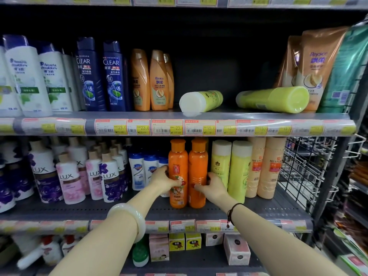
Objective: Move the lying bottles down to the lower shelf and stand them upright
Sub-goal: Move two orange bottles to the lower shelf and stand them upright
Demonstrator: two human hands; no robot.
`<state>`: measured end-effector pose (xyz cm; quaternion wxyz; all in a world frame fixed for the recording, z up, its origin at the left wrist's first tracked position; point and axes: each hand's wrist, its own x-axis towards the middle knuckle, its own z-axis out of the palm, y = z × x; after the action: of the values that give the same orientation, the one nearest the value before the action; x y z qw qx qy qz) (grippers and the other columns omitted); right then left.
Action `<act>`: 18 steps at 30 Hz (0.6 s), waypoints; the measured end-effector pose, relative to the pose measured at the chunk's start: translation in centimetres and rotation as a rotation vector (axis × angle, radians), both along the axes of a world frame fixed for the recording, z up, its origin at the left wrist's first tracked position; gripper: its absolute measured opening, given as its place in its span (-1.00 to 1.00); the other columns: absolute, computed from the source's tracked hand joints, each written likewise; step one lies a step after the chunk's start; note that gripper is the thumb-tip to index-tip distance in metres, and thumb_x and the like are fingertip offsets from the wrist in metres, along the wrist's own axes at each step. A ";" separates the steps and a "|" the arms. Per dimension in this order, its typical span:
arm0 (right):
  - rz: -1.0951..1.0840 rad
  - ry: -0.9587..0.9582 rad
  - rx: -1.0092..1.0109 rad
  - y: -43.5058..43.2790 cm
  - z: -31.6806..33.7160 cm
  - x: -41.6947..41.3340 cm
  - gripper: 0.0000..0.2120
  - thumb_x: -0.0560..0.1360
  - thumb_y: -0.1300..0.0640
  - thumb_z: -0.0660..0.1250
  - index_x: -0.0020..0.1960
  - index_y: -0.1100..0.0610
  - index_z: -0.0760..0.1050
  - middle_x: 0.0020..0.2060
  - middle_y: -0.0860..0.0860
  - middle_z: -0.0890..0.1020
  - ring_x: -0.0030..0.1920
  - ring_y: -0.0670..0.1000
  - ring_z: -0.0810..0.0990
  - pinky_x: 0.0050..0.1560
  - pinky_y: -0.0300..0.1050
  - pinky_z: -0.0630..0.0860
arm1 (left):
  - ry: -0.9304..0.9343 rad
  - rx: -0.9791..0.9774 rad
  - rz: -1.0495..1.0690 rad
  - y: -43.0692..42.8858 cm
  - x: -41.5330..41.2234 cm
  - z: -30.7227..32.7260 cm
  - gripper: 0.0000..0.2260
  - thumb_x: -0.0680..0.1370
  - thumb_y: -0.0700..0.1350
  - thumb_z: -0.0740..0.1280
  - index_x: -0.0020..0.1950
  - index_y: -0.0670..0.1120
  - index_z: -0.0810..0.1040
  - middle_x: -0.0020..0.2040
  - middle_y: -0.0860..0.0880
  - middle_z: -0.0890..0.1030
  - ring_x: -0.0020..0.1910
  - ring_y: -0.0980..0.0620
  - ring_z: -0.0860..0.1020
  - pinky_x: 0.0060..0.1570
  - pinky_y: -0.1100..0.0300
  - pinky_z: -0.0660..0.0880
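Two yellow-green bottles lie on their sides on the upper shelf (139,114): a short one (201,101) with its white cap towards me, and a longer one (272,99) to its right with its base towards me. On the lower shelf (258,206) two orange bottles stand upright side by side. My left hand (164,179) grips the left orange bottle (177,166). My right hand (214,185) grips the right orange bottle (197,166). Just right of them stand two upright yellow-green bottles (231,162).
White, dark blue and orange shampoo bottles (95,76) fill the upper shelf's left; refill pouches (316,62) lean at its right. White and pink Lux bottles (69,176) and peach bottles (266,166) flank the lower shelf. A wire rack (306,162) closes the right end.
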<state>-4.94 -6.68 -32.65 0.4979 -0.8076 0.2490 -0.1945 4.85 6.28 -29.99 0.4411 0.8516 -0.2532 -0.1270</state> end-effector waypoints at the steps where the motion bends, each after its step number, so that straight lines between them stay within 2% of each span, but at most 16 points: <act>1: 0.007 0.010 -0.008 0.0 0.0 0.0 -0.52 0.43 0.18 0.41 0.29 0.22 0.36 0.21 0.19 0.55 0.20 0.19 0.52 0.26 0.16 0.45 | 0.002 0.008 -0.001 0.0 0.0 0.1 -0.37 0.41 -0.12 0.49 0.42 -0.14 0.33 0.38 -0.16 0.47 0.34 -0.14 0.46 0.31 -0.10 0.43; 5: 0.037 0.089 -0.093 -0.2 0.3 -0.4 -0.65 0.47 0.13 0.36 0.20 0.25 0.43 0.11 0.19 0.59 0.14 0.19 0.55 0.18 0.09 0.50 | 0.047 0.048 -0.049 0.3 0.1 0.5 -0.38 0.39 -0.22 0.49 0.40 -0.16 0.33 0.36 -0.17 0.48 0.33 -0.16 0.47 0.30 -0.13 0.43; 7: 0.043 0.155 -0.175 -0.4 0.7 -0.8 -0.85 0.49 0.09 0.33 -0.06 0.18 0.49 -0.13 0.11 0.61 -0.05 0.13 0.58 -0.08 -0.07 0.52 | 0.039 0.084 -0.066 0.5 0.0 0.7 -0.38 0.38 -0.25 0.49 0.39 -0.18 0.35 0.33 -0.19 0.50 0.31 -0.17 0.48 0.29 -0.14 0.44; 9: 0.050 0.210 -0.251 -0.6 1.2 -1.2 -0.74 0.49 0.07 0.32 -0.33 0.09 0.37 -0.39 -0.01 0.48 -0.31 0.01 0.49 -0.35 -0.20 0.36 | 0.007 0.140 -0.064 0.7 -0.3 0.8 -0.41 0.38 -0.25 0.49 0.36 -0.21 0.37 0.31 -0.21 0.52 0.28 -0.19 0.50 0.27 -0.11 0.46; 12: 0.091 0.280 -0.338 -0.8 2.7 -2.1 -0.66 0.47 0.09 0.34 -0.42 0.09 0.31 -0.49 -0.04 0.39 -0.45 -0.07 0.36 -0.44 -0.22 0.25 | -0.038 0.322 -0.078 1.4 -0.9 1.5 -0.52 0.40 -0.19 0.49 0.27 -0.21 0.43 0.25 -0.16 0.52 0.22 -0.14 0.52 0.08 0.03 0.56; 14: 0.143 0.348 -0.371 -0.6 4.1 -2.8 -0.66 0.45 0.10 0.36 -0.44 0.09 0.32 -0.50 -0.04 0.40 -0.46 -0.08 0.36 -0.46 -0.24 0.26 | -0.013 0.422 -0.128 1.9 -1.3 2.6 -0.62 0.41 -0.18 0.48 0.18 -0.17 0.48 0.19 -0.15 0.52 0.17 -0.12 0.53 0.02 0.03 0.59; 15: 0.168 0.389 -0.380 -0.5 4.8 -3.2 -0.71 0.44 0.10 0.38 -0.40 0.11 0.39 -0.48 -0.04 0.42 -0.45 -0.09 0.37 -0.46 -0.25 0.28 | 0.005 0.450 -0.154 2.1 -1.5 3.2 -0.67 0.41 -0.17 0.48 0.13 -0.15 0.50 0.15 -0.14 0.53 0.15 -0.10 0.54 0.04 0.02 0.59; 17: 0.221 0.470 -0.393 -0.4 6.5 -4.1 -0.79 0.42 0.09 0.40 -0.18 0.26 0.56 -0.38 0.03 0.54 -0.39 -0.07 0.44 -0.40 -0.26 0.37 | 0.029 0.490 -0.195 2.4 -2.1 4.7 -0.71 0.42 -0.15 0.47 0.09 -0.15 0.52 0.09 -0.12 0.55 0.11 -0.07 0.56 0.05 0.02 0.60; 18: 0.244 0.498 -0.393 -0.3 7.4 -4.6 -0.71 0.42 0.08 0.41 -0.04 0.32 0.58 -0.27 0.10 0.61 -0.32 -0.03 0.51 -0.32 -0.22 0.45 | 0.042 0.517 -0.220 2.6 -2.5 5.5 -0.69 0.43 -0.14 0.47 0.13 -0.17 0.53 0.10 -0.13 0.57 0.10 -0.06 0.57 0.06 0.03 0.60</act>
<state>-9.50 -6.99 -25.28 0.2762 -0.9348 0.2220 0.0253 2.39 8.85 -24.49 0.1979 0.9005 -0.2940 -0.2521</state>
